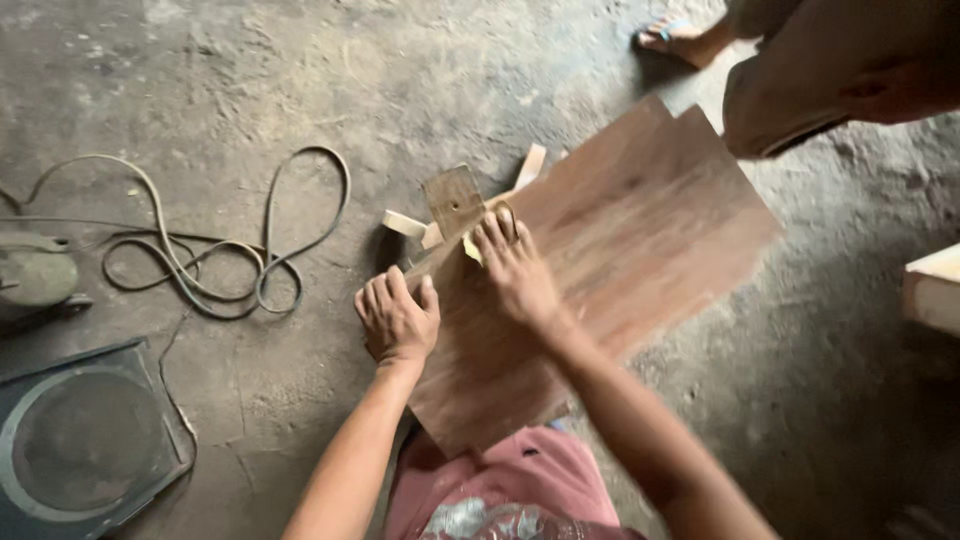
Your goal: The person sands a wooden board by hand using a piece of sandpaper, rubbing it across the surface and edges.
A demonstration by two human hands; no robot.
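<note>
At frame centre the left hand (397, 318), fingers curled, grips the wooden board's (620, 240) edge; the right hand (517, 268) pinches yellowish paper (472, 247) against it

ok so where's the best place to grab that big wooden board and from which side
Probably the long left edge of the wooden board, from the left: it tilts up off the floor there, where the left hand already rests. The right hand presses the face near the small wood offcuts.

Bare arms w/o sleeves, left hand (397, 318), right hand (517, 268), faded red printed shirt.
</note>
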